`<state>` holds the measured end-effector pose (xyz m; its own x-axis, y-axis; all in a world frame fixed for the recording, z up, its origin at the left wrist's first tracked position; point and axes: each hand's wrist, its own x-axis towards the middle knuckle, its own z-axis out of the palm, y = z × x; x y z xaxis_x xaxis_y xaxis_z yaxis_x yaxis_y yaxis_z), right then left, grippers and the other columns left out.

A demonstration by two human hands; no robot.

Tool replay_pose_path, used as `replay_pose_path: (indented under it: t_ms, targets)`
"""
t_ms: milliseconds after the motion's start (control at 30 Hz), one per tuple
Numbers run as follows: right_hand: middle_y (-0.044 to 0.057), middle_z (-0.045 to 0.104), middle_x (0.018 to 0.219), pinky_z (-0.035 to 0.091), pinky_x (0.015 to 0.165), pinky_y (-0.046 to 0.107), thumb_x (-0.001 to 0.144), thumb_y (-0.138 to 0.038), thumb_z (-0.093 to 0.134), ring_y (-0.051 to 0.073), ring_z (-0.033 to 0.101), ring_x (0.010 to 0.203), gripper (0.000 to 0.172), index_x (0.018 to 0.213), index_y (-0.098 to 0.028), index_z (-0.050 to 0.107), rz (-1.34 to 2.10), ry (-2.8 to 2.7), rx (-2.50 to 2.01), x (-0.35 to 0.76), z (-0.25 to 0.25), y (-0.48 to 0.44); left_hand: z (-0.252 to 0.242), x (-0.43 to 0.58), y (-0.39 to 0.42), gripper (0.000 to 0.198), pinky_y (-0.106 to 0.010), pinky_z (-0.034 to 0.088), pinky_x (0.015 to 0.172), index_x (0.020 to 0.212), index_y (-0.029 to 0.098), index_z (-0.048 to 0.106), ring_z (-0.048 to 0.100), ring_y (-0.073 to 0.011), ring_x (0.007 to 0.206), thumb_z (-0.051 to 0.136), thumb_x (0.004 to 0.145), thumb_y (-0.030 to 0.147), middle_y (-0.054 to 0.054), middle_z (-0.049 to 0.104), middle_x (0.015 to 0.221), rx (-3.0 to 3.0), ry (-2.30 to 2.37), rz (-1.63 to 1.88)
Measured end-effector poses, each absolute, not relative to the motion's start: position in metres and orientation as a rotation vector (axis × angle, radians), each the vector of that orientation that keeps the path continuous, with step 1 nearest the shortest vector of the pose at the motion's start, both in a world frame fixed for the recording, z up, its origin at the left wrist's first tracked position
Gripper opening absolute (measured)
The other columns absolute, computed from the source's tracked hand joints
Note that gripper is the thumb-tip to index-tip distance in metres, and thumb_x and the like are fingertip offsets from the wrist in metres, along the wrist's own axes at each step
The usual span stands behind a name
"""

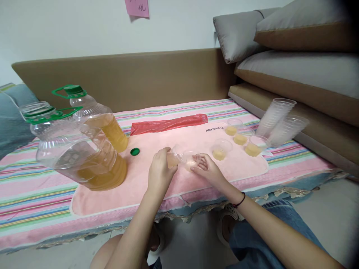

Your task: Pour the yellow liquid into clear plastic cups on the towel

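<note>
Both bare forearms reach forward over the table's near edge, the left forearm point(130, 231) slanting up and inward, the right forearm point(275, 231) crossing in diagonally with a dark wristband point(239, 201) at the wrist. The hands are near each other but apart, each closed on a clear cup above the pink mat point(101, 201). The left hand point(159, 170), back outward and thumb on the near side, grips a tilted cup point(173, 157) of pale yellow liquid, its mouth leaning right to the rim of the other cup. The right hand point(211, 171) steadies that receiving cup point(190, 161) from its right side, thumb in front, fingers showing through the plastic. On the left stands an open bottle point(103, 173); beyond it lie a green cap point(135, 151) and a capped bottle point(116, 132). On the right, four part-filled cups point(219, 153) stand before two cup stacks point(275, 117). Farther back lies a red plastic strip point(168, 124).
</note>
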<state>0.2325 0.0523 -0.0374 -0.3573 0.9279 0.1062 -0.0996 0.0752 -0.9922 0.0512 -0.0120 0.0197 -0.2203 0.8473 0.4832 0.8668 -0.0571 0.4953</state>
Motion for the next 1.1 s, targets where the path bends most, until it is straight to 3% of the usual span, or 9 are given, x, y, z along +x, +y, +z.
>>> replay_pose_path:
  t_ms: [1100]
  targets:
    - [0.006,0.063,0.117,0.043,0.108,0.044,0.06,-0.041,0.084,0.023,0.06,0.118,0.052,0.1,-0.027,0.054,1.456,-1.419,-0.893,0.231,-0.045,0.054,0.035,0.06,-0.021,0.051,-0.041,0.052,0.093,0.122,0.015,0.054,0.059,-0.0297,0.113,0.064,0.073,0.01,-0.012,0.065,0.122,-1.927,-2.192,-0.911]
